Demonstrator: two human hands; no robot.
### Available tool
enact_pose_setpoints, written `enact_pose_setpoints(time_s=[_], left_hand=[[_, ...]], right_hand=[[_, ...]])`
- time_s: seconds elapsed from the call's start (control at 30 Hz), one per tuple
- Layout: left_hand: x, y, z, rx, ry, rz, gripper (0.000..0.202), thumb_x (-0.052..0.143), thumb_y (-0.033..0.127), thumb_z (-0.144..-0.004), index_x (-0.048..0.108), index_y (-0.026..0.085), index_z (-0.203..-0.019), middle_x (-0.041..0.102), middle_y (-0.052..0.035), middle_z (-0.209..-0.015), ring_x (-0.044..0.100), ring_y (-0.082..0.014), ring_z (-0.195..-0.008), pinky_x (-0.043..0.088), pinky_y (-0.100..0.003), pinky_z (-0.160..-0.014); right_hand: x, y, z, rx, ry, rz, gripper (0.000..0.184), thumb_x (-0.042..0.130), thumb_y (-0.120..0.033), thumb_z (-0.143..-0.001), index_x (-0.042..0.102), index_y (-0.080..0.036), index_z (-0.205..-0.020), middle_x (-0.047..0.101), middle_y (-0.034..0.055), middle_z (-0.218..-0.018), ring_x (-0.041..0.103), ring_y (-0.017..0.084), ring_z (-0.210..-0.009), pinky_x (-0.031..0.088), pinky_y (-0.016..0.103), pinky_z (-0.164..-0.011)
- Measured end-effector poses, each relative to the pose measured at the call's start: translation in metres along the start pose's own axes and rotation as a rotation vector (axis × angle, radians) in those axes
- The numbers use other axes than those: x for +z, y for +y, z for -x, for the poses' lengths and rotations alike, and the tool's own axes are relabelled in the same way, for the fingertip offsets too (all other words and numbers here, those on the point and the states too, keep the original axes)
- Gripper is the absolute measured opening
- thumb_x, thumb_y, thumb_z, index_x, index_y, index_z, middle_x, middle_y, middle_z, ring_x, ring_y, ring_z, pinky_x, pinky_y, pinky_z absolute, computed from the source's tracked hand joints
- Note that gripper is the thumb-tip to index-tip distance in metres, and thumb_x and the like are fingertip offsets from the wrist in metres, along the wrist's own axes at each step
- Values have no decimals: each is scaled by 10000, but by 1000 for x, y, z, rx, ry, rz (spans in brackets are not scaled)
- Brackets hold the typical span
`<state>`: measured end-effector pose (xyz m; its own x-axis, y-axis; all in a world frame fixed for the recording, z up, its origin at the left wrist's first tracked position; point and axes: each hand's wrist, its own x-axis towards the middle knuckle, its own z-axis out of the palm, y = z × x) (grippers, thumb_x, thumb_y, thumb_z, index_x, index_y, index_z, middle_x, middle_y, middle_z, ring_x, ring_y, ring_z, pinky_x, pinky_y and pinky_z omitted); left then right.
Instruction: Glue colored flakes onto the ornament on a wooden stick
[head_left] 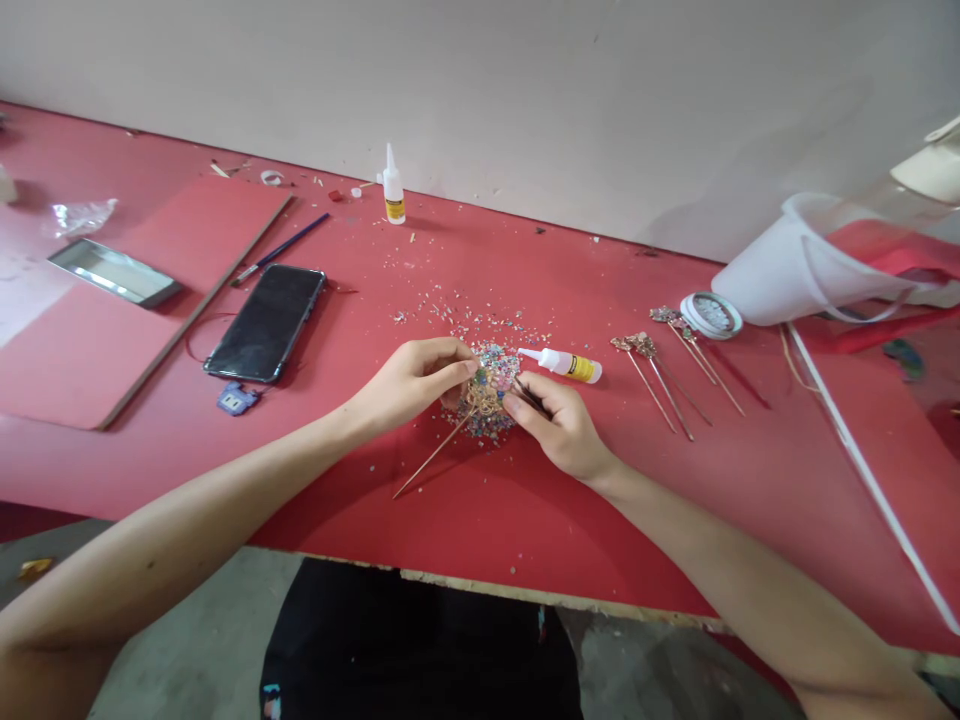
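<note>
A hairpin [433,454] with a thin metallic stick and a gold wire ornamental head lies over a pile of small multicoloured chips [491,432]. My left hand [418,385] pinches the edge of the ornamental head from the left. On the other side, my right hand [561,425] is closed round a thin dark tool, perhaps tweezers [531,397], and its thumb reaches the ornament. The tool's tip is too small to make out. Just beyond my right hand, a glue bottle [574,367] with a yellow label lies on its side.
More hairpins [660,375] lie to the right, near a small round tub [711,314] and a tipped white bucket [802,260]. A second glue bottle [394,190] stands upright by the wall. Leftward are a phone [266,322], a paintbrush [281,248] and a shallow box [114,270].
</note>
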<state>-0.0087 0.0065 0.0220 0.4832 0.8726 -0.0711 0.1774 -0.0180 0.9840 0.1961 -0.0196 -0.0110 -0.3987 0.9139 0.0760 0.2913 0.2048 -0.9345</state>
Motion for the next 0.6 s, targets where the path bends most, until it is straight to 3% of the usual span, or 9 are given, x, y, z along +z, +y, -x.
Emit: enact_pose_setpoints(time_s=[0.6], left_hand=[[1,-7,-2,42,39,-122,158,538,265,-846,575,133,-767,564,2,-665,528,-86,-596,419,-207,-573]], right_hand=[[0,-5,1,-26,-48,65,276,499,-323,-890,394,-196,-669,312,-70,-570,269,60,-515,227,237,-476]])
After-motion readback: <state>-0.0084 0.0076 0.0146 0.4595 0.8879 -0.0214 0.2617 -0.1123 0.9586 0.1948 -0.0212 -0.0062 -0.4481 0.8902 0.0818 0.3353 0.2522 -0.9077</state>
